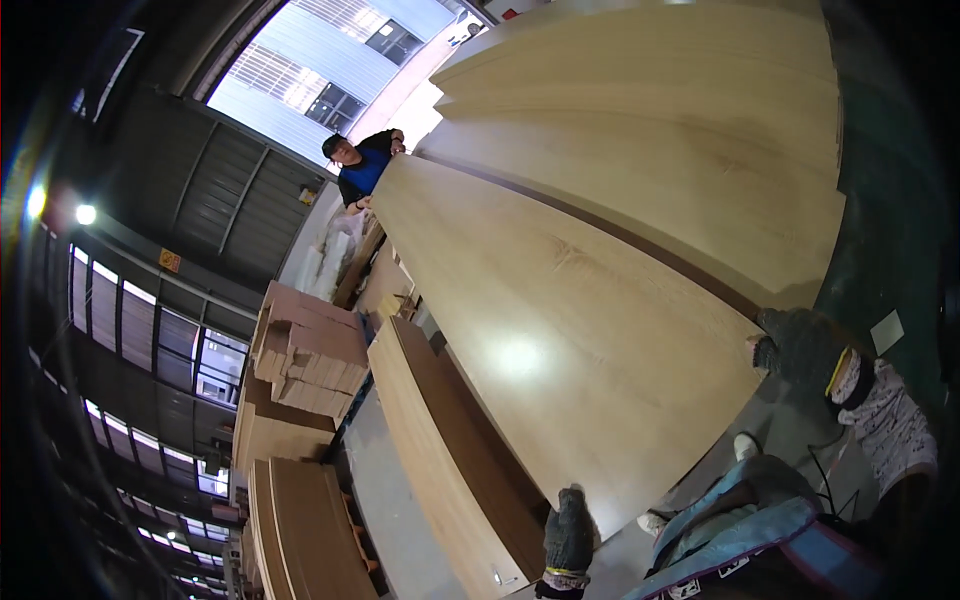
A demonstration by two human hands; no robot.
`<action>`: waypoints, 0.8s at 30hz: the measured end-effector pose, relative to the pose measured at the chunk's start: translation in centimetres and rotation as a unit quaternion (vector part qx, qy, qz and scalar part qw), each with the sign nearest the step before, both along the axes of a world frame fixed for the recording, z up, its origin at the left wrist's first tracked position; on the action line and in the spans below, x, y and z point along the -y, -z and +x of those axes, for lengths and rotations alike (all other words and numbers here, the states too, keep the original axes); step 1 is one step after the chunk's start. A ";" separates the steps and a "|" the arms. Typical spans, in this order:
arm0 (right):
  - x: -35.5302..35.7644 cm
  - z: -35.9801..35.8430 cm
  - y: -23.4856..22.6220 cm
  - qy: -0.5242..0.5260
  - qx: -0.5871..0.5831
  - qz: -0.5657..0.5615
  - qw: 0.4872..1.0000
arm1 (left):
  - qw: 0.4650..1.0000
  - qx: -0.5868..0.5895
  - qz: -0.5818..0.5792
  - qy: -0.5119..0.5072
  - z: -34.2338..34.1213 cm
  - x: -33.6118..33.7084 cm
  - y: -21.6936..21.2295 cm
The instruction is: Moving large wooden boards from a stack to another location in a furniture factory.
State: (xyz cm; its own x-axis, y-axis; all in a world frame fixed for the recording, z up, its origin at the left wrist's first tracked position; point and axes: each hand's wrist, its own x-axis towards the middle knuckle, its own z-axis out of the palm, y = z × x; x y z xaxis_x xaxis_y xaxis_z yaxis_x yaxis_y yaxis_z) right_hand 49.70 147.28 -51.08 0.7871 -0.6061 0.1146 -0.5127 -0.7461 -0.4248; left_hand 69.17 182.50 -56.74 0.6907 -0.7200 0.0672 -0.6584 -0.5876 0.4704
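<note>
Nearest, at the lower edge: left hand in a dark knitted glove, fingers curled over the near end edge of the big wooden panel, closed on it. To the right and a little higher: right hand, also in a dark glove, with a patterned light sleeve behind it, gripping the right corner of the same panel, fingers wrapped around the edge. Both hands closed on the panel, well apart, one at each near corner. Below and between them: blue and grey clothing and one light shoe on the grey floor.

The panel itself: long, pale wood grain on top, a bright spot of reflected light near the middle, a dark brown edge on its right side. Lying over a lower stack of similar boards at the left, with brown side faces visible. Stretching from the near hands far away toward the upper left.

At the far end of the panel: another person in a dark and blue top, hands at the far edge; exact grip too small to tell. On the right of the panel, further away: more large pale panels, overlapping each other.

On the left, further: piles of brown cardboard pieces and more stacked boards. Behind all: dark hall wall with windows, one bright lamp, and a light building outside the opening.
</note>
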 end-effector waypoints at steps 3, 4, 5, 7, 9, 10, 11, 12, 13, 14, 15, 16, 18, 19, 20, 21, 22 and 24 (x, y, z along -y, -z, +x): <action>3.0 -2.9 -0.8 0.003 0.034 -0.097 0.995 | 0.958 -0.246 -0.050 -0.141 -0.1 1.5 6.0; 3.9 -4.6 -0.9 0.022 0.084 -0.131 0.987 | 0.997 -0.033 0.076 0.000 -1.8 4.8 3.5; 3.7 -5.6 -2.4 0.050 0.127 -0.203 0.970 | 0.998 0.031 0.053 0.016 -2.0 5.5 3.7; 5.6 -7.9 -1.0 0.107 0.159 -0.122 0.974 | 0.994 0.092 0.031 0.057 -2.2 7.8 3.9; 6.8 -10.9 3.3 0.182 0.188 -0.014 0.965 | 0.997 0.025 0.073 0.004 -3.3 9.6 3.0; 6.3 -11.5 4.1 0.199 0.179 -0.009 0.963 | 0.996 0.019 0.083 0.021 -4.0 9.9 2.1; 5.8 -11.9 5.0 0.208 0.198 -0.018 0.958 | 0.991 -0.111 0.033 -0.064 -4.6 10.6 1.1; 5.4 -12.0 6.0 0.213 0.219 -0.027 0.952 | 0.960 -0.233 -0.015 -0.154 -5.2 11.1 0.2; 4.9 -11.5 8.0 0.223 0.273 0.024 0.936 | 0.946 -0.264 -0.092 -0.163 -5.6 11.7 0.2; 5.0 -10.8 8.7 0.233 0.264 0.025 0.935 | 0.946 -0.271 -0.083 -0.157 -6.0 12.5 0.3; 4.7 -9.6 9.1 0.276 0.324 0.105 0.899 | 0.974 -0.212 -0.045 -0.059 -6.1 12.9 0.7; 4.6 -8.4 9.6 0.313 0.383 0.181 0.850 | 0.988 -0.149 -0.012 0.040 -6.0 13.3 1.2; 4.6 -6.5 11.8 0.346 0.401 0.217 0.820 | 0.920 -0.363 -0.076 -0.124 -6.4 14.7 2.7; 4.3 -6.0 12.6 0.377 0.418 0.248 0.788 | 0.908 -0.396 -0.080 -0.107 -7.1 15.7 2.3; 4.5 -6.0 13.7 0.379 0.414 0.247 0.790 | 0.895 -0.429 -0.084 -0.091 -7.7 16.7 2.3; 4.9 -6.8 15.3 0.363 0.402 0.210 0.814 | 0.913 -0.393 -0.095 -0.058 -8.8 17.2 3.2; 5.4 -7.2 16.3 0.351 0.392 0.169 0.833 | 0.929 -0.355 -0.103 -0.019 -9.2 18.1 3.5; 5.5 -6.4 16.3 0.335 0.379 0.129 0.853 | 0.911 -0.408 -0.048 -0.016 -9.5 19.7 3.2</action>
State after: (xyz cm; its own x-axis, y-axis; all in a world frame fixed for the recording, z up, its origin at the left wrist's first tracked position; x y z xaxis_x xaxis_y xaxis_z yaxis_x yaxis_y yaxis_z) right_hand 43.33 141.80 -67.42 0.0128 -0.9729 0.2307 -0.2919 -0.2243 -0.9298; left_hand 59.70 162.81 -59.97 0.5589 -0.7169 -0.4168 -0.0488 -0.5302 0.8465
